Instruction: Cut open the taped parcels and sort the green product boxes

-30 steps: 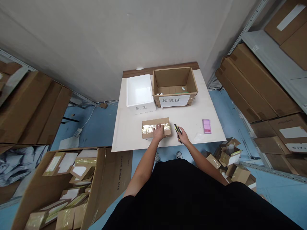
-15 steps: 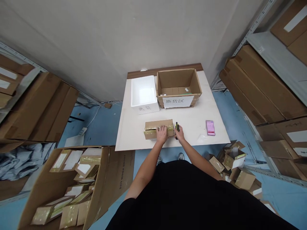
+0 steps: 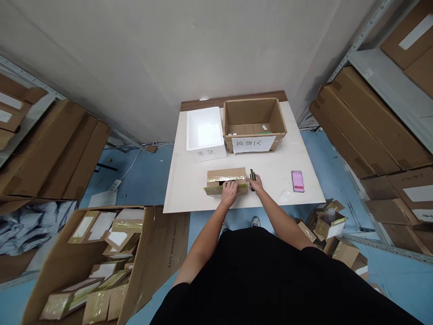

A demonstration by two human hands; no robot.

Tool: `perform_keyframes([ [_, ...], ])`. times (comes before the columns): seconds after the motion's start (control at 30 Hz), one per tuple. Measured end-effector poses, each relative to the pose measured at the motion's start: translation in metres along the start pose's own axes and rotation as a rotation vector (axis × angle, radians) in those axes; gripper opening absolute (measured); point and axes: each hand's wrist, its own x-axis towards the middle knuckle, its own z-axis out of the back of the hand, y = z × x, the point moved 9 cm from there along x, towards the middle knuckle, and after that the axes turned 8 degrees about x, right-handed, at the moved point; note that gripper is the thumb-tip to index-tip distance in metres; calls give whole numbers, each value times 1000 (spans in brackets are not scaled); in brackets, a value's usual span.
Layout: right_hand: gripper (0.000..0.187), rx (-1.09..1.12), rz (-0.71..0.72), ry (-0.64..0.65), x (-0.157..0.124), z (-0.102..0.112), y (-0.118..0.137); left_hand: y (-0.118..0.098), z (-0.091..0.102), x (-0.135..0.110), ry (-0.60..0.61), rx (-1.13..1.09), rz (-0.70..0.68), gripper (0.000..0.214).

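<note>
A small cardboard box (image 3: 226, 174) with strips of shiny tape lies near the front edge of the table. Its top has parted along the middle, and a dark gap shows inside. My left hand (image 3: 229, 193) has its fingers hooked over the near flap (image 3: 213, 191) and holds it tilted outward. At the box's right end, my right hand (image 3: 256, 183) is closed around a yellow and black box cutter (image 3: 252, 174); its fingertips are close to the flap's right corner. Whether the blade is out cannot be seen.
Behind the box stand a white foam bin (image 3: 206, 151) and a larger open carton (image 3: 280, 135) with a paper label. A pink item (image 3: 298, 181) lies on the table (image 3: 179, 180) at right. A big carton (image 3: 142, 262) of parcels stands lower left; discarded boxes (image 3: 333, 223) lie lower right.
The near flap has swung up and outward, and the box's top gap has widened. My left hand moved with it. My right hand shifted slightly, and the box cutter now leans to the left.
</note>
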Motion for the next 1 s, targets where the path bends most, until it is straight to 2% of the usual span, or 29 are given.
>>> perform_keyframes([
  [0.2,79,59,-36,-21,-27,7,-10,21,7,-7,-46,-19,-42,73],
  [0.3,94,18,-2,-8,-38,10,-17,40,7,-2,-26,-9,-54,94],
  [0.37,99,-12,19,-1,-43,11,-25,62,7,2,16,7,-21,110],
  [0.43,87,-16,23,-15,-47,11,-33,90,6,5,73,24,50,117],
  [0.5,64,22,25,-46,-50,11,-40,113,4,5,121,27,106,118],
  [0.57,50,92,29,-73,-51,9,-44,121,-1,5,143,15,135,119],
  [0.63,46,177,22,-105,-51,9,-47,113,-7,5,140,-2,170,120],
  [0.8,51,322,16,-178,-51,10,-52,62,-26,3,111,-59,363,112],
  [0.9,54,349,58,-160,-51,9,-49,40,-35,-1,166,-83,269,116],
  [1.0,57,329,100,-161,-54,2,-42,47,-34,-12,191,-64,124,115],
])
